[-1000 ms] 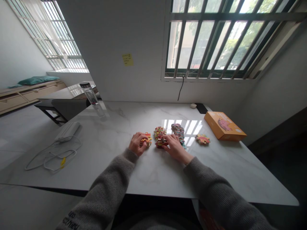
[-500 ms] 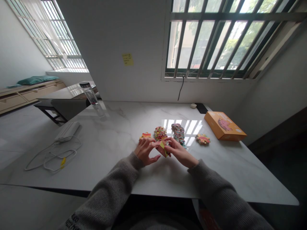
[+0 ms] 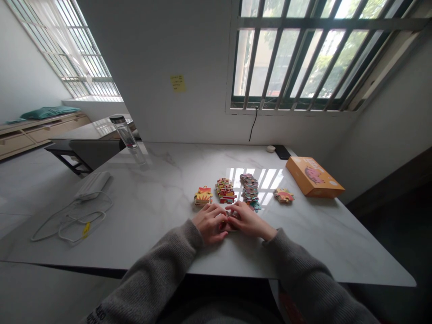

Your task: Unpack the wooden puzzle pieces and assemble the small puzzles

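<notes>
My left hand (image 3: 211,223) and my right hand (image 3: 249,220) meet low over the table, fingers bent and closed around some jigsaw puzzle pieces (image 3: 232,229). Most of what they hold is hidden behind the fingers. Just beyond my left hand lies a small stack of yellow and orange puzzle pieces (image 3: 203,196). A red and yellow stack (image 3: 226,191) sits past the gap between my hands. Beyond my right hand a long leaning stack of multicoloured puzzle pieces (image 3: 249,188) stretches away. Farther right rests a low orange and yellow pile (image 3: 284,195).
An orange box (image 3: 313,177) lies at the table's right side, near a black phone (image 3: 282,152) and a small white case (image 3: 270,149). On the left are a white power bank (image 3: 92,185) with its cable (image 3: 69,216) and a clear bottle (image 3: 124,132) behind.
Both hands have come down and closer together, covering the pink and yellow pieces that showed between them. The yellow and orange stack beyond my left hand is now more exposed.
</notes>
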`<move>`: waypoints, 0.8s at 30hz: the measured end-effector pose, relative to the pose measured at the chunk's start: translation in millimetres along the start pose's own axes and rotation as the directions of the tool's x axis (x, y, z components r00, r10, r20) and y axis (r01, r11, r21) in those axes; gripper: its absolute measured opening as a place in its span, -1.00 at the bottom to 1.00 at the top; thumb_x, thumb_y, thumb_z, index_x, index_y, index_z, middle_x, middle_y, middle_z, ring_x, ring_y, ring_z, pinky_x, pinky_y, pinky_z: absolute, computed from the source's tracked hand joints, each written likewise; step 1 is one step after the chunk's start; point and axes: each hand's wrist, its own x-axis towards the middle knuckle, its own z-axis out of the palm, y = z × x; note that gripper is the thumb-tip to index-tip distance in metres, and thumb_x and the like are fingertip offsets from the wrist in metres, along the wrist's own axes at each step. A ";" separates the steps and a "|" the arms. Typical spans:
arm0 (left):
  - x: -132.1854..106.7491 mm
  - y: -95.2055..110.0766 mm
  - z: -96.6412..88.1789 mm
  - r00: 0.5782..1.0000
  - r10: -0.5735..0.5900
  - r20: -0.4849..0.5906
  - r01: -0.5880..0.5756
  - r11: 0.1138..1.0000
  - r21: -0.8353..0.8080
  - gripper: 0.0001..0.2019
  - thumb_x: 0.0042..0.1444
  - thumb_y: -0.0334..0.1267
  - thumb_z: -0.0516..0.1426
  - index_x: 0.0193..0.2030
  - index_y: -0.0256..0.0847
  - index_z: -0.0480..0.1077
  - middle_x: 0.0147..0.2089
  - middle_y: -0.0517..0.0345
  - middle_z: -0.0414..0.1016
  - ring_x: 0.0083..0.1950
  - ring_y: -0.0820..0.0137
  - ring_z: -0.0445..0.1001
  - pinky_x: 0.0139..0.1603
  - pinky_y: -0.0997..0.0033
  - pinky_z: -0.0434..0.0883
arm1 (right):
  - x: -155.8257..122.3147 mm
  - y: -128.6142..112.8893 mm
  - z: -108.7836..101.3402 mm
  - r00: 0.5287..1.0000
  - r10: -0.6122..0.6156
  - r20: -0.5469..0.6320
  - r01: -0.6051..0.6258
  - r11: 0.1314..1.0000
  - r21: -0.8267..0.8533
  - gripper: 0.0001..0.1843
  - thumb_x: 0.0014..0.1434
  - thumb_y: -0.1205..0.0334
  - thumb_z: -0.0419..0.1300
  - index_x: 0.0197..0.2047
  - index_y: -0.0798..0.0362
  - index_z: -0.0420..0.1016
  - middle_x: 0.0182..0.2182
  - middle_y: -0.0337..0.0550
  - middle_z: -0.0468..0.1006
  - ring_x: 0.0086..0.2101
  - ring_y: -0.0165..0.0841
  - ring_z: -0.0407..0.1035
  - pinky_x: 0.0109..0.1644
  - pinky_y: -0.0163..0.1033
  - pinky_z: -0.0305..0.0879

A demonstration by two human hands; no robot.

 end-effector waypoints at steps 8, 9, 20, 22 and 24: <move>-2.1 -3.3 6.8 0.994 -0.098 -0.051 0.088 0.982 -0.166 -0.67 0.01 -0.28 0.25 -0.06 -0.10 0.36 -0.04 0.02 0.45 0.02 0.14 0.38 0.09 0.07 0.37 | -2.3 -8.5 -8.8 0.987 -0.130 -0.098 0.134 0.990 0.039 -0.89 0.30 0.25 0.14 -0.17 0.02 0.48 -0.25 -0.11 0.42 -0.25 -0.30 0.37 -0.14 -0.16 0.38; -2.1 -2.5 6.3 0.990 -0.115 -0.075 0.099 0.976 -0.195 -0.64 0.00 -0.29 0.25 -0.04 -0.10 0.34 -0.03 0.01 0.44 0.02 0.14 0.38 0.10 0.06 0.38 | -2.5 -8.9 -10.2 0.984 -0.143 -0.107 0.148 0.988 0.038 -0.89 0.31 0.25 0.13 -0.22 0.02 0.47 -0.28 -0.13 0.42 -0.27 -0.31 0.36 -0.17 -0.17 0.37; -0.3 -4.5 -1.9 0.940 -0.215 -0.265 0.145 0.955 -0.260 -0.68 -0.14 -0.41 0.20 -0.20 -0.12 0.30 -0.10 0.04 0.40 -0.06 0.16 0.38 0.04 0.03 0.41 | -3.1 -12.8 -12.9 0.944 -0.305 -0.121 0.307 0.952 -0.003 -0.61 0.22 0.11 0.31 0.10 -0.04 0.44 -0.10 -0.02 0.53 -0.10 -0.20 0.41 -0.01 -0.05 0.42; -0.7 -4.4 -1.3 0.935 -0.226 -0.272 0.146 0.947 -0.285 -0.69 -0.14 -0.41 0.19 -0.20 -0.12 0.30 -0.10 0.03 0.38 -0.06 0.16 0.38 0.03 0.04 0.42 | -1.8 -11.1 -9.7 0.936 -0.325 -0.136 0.323 0.946 -0.035 -0.62 0.24 0.10 0.31 0.10 -0.05 0.44 -0.10 -0.01 0.56 -0.11 -0.18 0.42 -0.01 -0.03 0.42; -1.0 -3.5 -0.9 0.938 -0.220 -0.269 0.135 0.944 -0.302 -0.68 -0.13 -0.41 0.19 -0.18 -0.12 0.31 -0.08 0.02 0.36 -0.05 0.17 0.38 0.03 0.06 0.43 | -1.2 -9.1 -6.8 0.934 -0.321 -0.155 0.319 0.947 -0.034 -0.63 0.24 0.10 0.31 0.09 -0.04 0.43 -0.11 -0.02 0.58 -0.11 -0.18 0.43 -0.01 -0.03 0.41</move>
